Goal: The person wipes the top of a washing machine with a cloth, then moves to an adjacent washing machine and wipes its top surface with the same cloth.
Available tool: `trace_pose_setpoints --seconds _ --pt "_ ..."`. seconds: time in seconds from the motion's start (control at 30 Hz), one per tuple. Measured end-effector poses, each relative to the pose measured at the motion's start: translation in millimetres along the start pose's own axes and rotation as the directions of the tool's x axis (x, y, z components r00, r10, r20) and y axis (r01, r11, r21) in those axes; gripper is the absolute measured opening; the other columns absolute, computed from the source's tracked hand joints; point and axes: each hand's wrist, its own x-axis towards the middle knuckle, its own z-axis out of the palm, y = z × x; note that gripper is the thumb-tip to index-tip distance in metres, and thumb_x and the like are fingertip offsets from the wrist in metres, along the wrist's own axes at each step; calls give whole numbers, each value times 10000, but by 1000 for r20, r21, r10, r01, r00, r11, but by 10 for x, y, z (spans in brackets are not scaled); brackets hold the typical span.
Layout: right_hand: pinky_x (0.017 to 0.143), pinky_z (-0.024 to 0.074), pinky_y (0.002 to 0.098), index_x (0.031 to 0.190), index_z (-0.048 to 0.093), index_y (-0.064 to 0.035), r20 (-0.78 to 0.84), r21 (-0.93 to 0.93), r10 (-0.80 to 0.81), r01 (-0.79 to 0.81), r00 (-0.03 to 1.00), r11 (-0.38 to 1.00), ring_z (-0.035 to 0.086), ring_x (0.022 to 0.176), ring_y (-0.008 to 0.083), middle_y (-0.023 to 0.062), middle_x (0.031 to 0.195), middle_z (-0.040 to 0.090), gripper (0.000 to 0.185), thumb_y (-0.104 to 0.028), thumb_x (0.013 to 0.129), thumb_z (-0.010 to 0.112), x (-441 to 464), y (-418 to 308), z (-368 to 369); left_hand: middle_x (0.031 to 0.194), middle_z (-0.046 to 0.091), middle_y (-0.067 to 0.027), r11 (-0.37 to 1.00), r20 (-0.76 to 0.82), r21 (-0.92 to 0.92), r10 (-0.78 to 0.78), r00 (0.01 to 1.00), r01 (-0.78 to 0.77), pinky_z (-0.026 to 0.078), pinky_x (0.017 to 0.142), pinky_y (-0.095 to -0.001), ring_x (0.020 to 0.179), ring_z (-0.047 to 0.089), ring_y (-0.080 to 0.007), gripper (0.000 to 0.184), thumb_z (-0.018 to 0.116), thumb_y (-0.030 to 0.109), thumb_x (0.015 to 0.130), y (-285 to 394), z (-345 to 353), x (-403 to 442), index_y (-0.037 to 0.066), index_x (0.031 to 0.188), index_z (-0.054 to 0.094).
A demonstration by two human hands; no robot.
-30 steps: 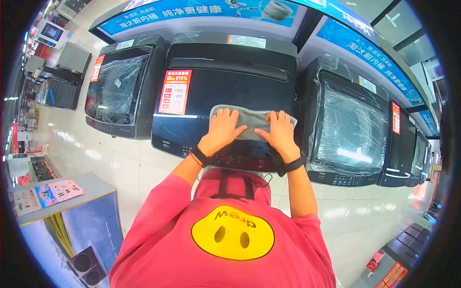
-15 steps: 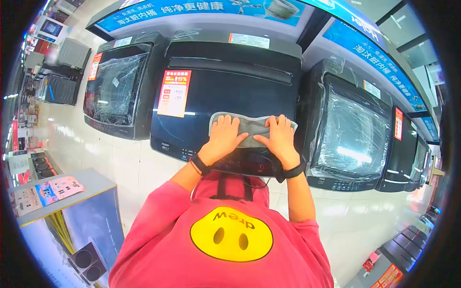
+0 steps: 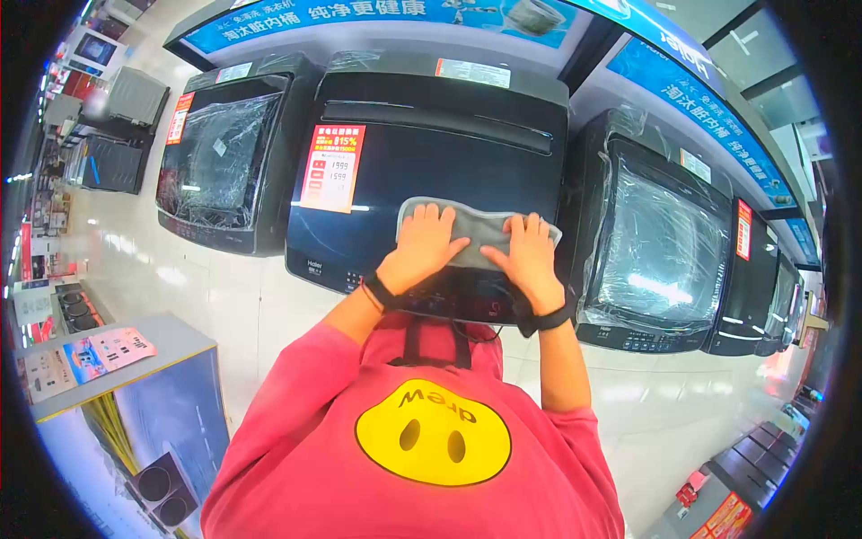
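A grey cloth (image 3: 469, 235) with a light border lies on the dark glossy lid of a top-loading washing machine (image 3: 422, 162), near its front. My left hand (image 3: 426, 242) grips the cloth's left half against the lid, fingers bent and thumb pointing inward. On the right half, my right hand (image 3: 530, 260) presses and holds it the same way. The thumbs are a little apart, with cloth showing between them. Black bands circle both wrists. A red and white price sheet (image 3: 333, 169) is on the lid, left of the cloth.
Film-wrapped washing machines stand close on the left (image 3: 220, 162) and right (image 3: 660, 242). Blue advertising panels (image 3: 368, 18) run behind them. At lower left is a display counter (image 3: 189, 346) with leaflets. Pale tiled floor (image 3: 247, 314) lies around the machines.
The cloth and both hands have slid slightly toward the back of the lid. My view has shifted a little, and the price sheet's print is sharper.
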Motion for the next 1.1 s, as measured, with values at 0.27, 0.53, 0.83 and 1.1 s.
trace_pose_setpoints --seconds 0.27,0.53,0.83,1.1 --pt "856 523 501 1130 649 -129 57 4 73 -74 996 997 600 1117 359 110 1146 573 590 -460 766 976 -493 -260 -34 1147 630 -196 998 126 -25 -47 991 50 523 888 -538 1107 621 -395 559 834 477 950 138 -128 -380 21 1215 651" --pt "822 546 519 1096 632 -129 -53 32 -35 36 998 999 606 1086 370 114 1107 565 623 -464 723 1002 236 82 70 1152 633 -222 999 57 -25 43 997 -42 529 877 -555 1114 624 -420 581 815 498 958 -143 -36 208 1 1211 650" --pt "874 545 534 1146 643 -123 17 -14 23 -22 1000 1000 609 1117 388 138 1151 584 617 -497 780 969 172 -37 27 1175 670 -194 1000 96 25 -18 995 16 555 902 -544 1168 656 -396 614 820 525 948 -151 -73 169 40 1291 666" --pt "862 517 519 1158 648 -127 42 -17 112 -112 993 994 590 1113 363 122 1162 580 596 -458 782 972 -472 -492 101 1145 646 -199 999 101 -1 -42 994 42 546 861 -533 1098 654 -402 568 819 484 954 -49 -201 -547 25 1246 658"
